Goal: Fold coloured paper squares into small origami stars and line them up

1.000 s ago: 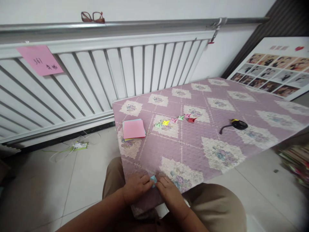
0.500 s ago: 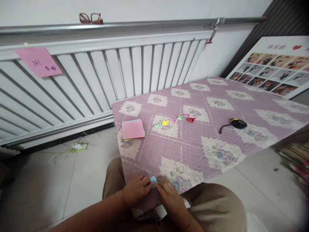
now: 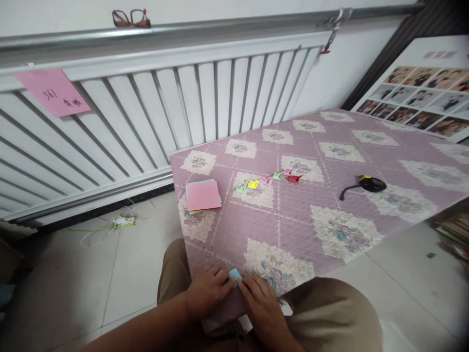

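A small folded piece of light blue paper [image 3: 235, 274] lies at the near corner of the table, between my two hands. My left hand [image 3: 209, 289] is closed on its left side, fingers bent over the paper's edge. From the right, my right hand [image 3: 261, 297] presses the paper with its thumb and fingertips. Parts of the paper are hidden under the fingers. Farther up the cloth, several small folded paper figures [image 3: 253, 184] in green, yellow, pink and red stand in a slanting row. A stack of coloured paper squares [image 3: 203, 196], pink on top, rests near the left edge.
A purple flowered tablecloth [image 3: 293, 230] covers the table. A black item with a strap and a yellow part [image 3: 372, 184] lies on the right. Behind are a white radiator [image 3: 205, 98] and a photo board [image 3: 425, 88]. A power strip [image 3: 123, 221] is on the floor.
The view has shifted slightly. Both hands stay at the blue paper with nearly the same hold, and a little more of the paper shows between the fingers.
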Tool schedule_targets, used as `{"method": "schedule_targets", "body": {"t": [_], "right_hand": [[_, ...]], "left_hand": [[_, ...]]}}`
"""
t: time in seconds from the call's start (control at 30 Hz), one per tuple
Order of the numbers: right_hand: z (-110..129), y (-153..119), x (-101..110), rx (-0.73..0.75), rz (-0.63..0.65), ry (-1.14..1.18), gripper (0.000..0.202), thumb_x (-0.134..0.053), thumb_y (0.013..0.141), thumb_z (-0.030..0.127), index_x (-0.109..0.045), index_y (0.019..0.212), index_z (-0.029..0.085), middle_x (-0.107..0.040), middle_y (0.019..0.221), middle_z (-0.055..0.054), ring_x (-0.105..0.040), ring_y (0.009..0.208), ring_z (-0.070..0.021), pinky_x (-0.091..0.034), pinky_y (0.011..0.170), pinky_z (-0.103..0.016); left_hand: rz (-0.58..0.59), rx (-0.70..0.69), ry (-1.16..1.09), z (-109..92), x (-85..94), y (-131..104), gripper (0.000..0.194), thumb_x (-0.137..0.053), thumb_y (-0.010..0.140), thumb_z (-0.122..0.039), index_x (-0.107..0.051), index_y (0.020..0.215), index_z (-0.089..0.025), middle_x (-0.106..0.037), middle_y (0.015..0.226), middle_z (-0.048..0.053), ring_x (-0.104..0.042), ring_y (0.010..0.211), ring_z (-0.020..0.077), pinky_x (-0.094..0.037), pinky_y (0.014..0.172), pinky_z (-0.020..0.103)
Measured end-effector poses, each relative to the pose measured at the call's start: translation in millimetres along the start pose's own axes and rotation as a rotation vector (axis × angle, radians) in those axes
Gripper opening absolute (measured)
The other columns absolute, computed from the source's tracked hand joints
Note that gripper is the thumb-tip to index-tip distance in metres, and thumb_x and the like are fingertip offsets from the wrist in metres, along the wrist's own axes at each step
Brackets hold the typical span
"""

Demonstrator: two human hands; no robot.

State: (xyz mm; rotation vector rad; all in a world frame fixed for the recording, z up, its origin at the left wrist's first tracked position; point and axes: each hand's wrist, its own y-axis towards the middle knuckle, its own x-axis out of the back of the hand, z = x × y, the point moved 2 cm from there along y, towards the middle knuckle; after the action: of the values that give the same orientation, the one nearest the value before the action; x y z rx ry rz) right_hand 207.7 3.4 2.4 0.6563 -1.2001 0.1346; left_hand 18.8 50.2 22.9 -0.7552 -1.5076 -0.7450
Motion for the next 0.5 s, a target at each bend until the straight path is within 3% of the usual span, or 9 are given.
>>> {"method": "schedule_targets", "body": {"t": [0.27, 0.5], "right_hand": [[0.8, -3.3, -5.6, -0.127, 0.071, -0.002, 0.039, -0.050, 0.084, 0.010, -0.059, 0.118, 0.027, -0.066, 0.113, -0.005, -0.055, 0.110, -0.0260, -0.034, 0.095, -0.043], [3.6, 0.1, -1.1, -0.155, -0.086, 0.011, 0.038, -0.039, 0.090, 0.017, -0.051, 0.127, 0.019, -0.065, 0.114, -0.009, -0.058, 0.109, -0.0237, -0.045, 0.091, -0.043]], "left_hand": [[0.004, 0.023, 0.005, -1.7, -3.0, 1.0, 0.025, -0.044, 0.097, -0.029, -0.048, 0.122, -0.023, -0.058, 0.098, 0.005, -0.053, 0.081, 0.0194, -0.042, 0.068, 0.031], [-0.011, 0.044, -0.004, -4.3, 1.3, 0.2, 0.029, -0.047, 0.096, -0.030, -0.046, 0.125, -0.023, -0.057, 0.102, 0.005, -0.052, 0.083, 0.0201, -0.042, 0.070, 0.032]]}}
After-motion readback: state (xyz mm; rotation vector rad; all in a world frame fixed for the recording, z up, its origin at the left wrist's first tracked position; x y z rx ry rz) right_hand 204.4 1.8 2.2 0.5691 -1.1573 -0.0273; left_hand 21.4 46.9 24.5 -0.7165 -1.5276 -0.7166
